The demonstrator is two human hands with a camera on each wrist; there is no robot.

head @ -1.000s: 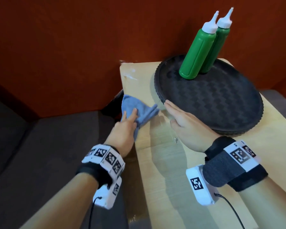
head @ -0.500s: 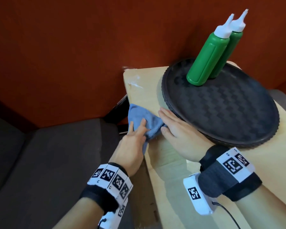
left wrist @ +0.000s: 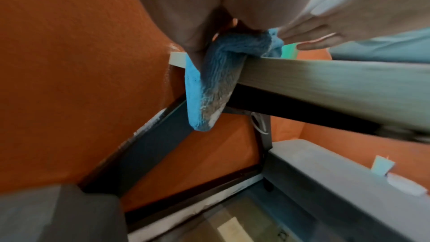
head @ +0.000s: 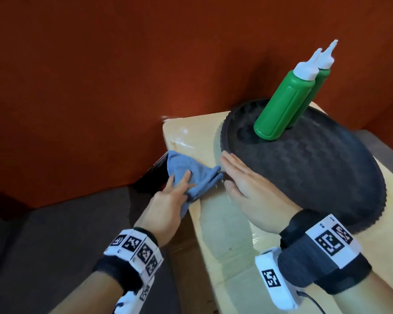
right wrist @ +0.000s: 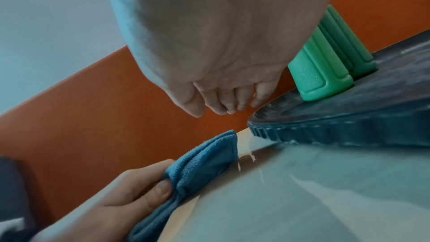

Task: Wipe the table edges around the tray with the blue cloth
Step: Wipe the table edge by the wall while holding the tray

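The blue cloth [head: 191, 171] is draped over the left edge of the light wooden table [head: 225, 236], and part of it hangs down the side [left wrist: 209, 84]. My left hand [head: 182, 184] grips the cloth [right wrist: 204, 157], thumb on top and fingers over it. The round black tray [head: 304, 173] lies on the table to the right of the cloth. My right hand [head: 238, 177] lies flat with straight fingers against the tray's near-left rim [right wrist: 325, 132], right beside the cloth.
Two green squeeze bottles [head: 281, 105] [head: 313, 91] with white nozzles stand at the back of the tray. An orange-red wall runs behind and to the left. Grey seat cushions [head: 55, 234] lie below the table's left edge. A black frame [left wrist: 302, 109] runs under the tabletop.
My left hand has slid the cloth a little farther along the left edge toward the far corner. My right hand has moved up against the tray's rim, staying flat.
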